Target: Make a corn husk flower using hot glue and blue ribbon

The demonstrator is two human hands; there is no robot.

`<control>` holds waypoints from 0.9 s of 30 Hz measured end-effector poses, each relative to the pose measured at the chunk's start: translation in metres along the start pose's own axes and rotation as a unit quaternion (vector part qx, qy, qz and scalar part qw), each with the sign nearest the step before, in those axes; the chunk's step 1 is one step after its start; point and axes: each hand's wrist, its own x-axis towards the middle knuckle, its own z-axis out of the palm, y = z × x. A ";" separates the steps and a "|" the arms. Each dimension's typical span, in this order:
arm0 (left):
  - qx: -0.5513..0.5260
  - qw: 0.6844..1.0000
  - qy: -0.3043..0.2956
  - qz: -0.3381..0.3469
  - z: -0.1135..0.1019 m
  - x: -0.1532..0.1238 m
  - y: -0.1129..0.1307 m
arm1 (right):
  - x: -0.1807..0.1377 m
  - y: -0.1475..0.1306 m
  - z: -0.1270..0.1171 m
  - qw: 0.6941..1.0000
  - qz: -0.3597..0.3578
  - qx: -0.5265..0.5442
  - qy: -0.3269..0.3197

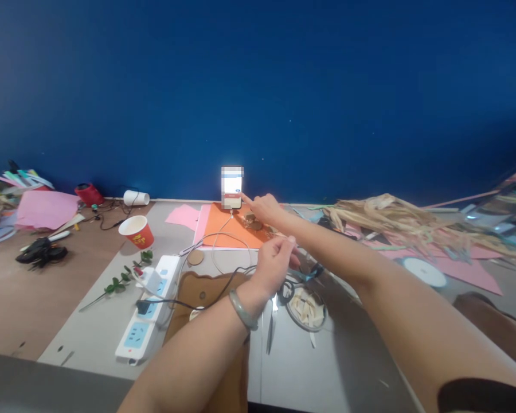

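Observation:
A lit phone (232,189) leans upright against the blue wall, with a charging cable running from its lower end. My right hand (263,209) reaches across to it, index finger stretched out at the screen's lower right edge; nothing shows in that hand. Whether the fingertip touches the glass I cannot tell. Closer to me, my left hand (277,263) is closed in a pinch, and whatever sits between its fingers is too small to make out. A greenish bangle (243,310) circles the left wrist. Below that hand lie scissors (272,324) and a round dish of pale strips (307,308).
A power strip (148,315) with plugs and cords lies left of my left arm. Beyond it are a leafy sprig (118,282) and a red paper cup (136,232). Dried fibre strips (387,215) are heaped at right. Orange paper (217,226) lies under the phone.

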 end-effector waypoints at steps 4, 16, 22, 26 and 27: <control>0.008 1.000 -0.001 0.005 0.000 0.000 -0.001 | 0.009 -0.002 0.002 1.000 0.006 0.010 -0.008; -0.030 0.999 0.006 -0.010 0.000 0.001 0.001 | -0.013 -0.002 -0.009 0.980 0.055 0.183 0.049; -0.080 0.993 0.057 -0.065 -0.001 0.002 0.009 | -0.059 -0.001 -0.027 0.850 0.104 0.503 0.113; -0.127 0.983 0.103 -0.086 0.000 0.004 0.009 | -0.096 -0.009 -0.042 0.696 0.109 0.706 0.073; -0.128 0.983 0.104 -0.084 0.001 0.004 0.008 | -0.104 -0.011 -0.045 0.678 0.102 0.726 0.054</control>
